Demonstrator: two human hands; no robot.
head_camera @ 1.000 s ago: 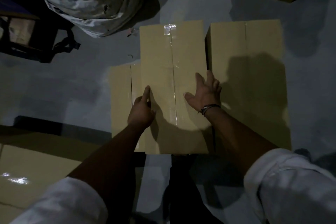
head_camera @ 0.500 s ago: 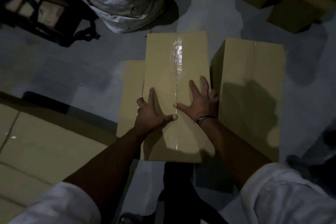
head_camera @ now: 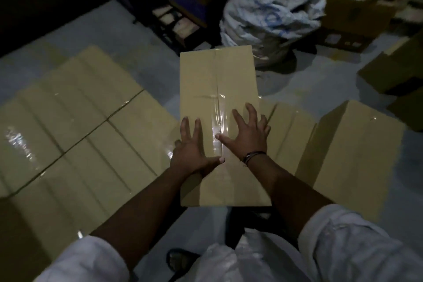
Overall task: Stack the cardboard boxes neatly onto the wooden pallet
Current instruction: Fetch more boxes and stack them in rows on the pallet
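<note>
A tall brown cardboard box [head_camera: 217, 89] with clear tape along its top seam stands in the middle. My left hand [head_camera: 190, 146] lies flat on the near part of its top, fingers apart. Beside it, my right hand [head_camera: 248, 137] also rests flat there, fingers spread, a dark band on the wrist. Neither hand wraps an edge. A flat layer of several taped boxes [head_camera: 80, 135] fills the left; no pallet wood shows under it. A lower box [head_camera: 288, 128] sits just right of the central one, and another box [head_camera: 357, 158] stands further right.
A full white sack [head_camera: 274, 7] stands behind the central box. Loose cardboard boxes [head_camera: 389, 68] crowd the upper right. A dark rack [head_camera: 174, 23] stands at the back. Grey floor [head_camera: 315, 89] shows between them. My sandalled foot [head_camera: 180, 258] is at the bottom.
The view has swung to the left, bringing the layer of boxes on the left far more into view. Both hands stay flat on the central box's top, closer together than a second ago.
</note>
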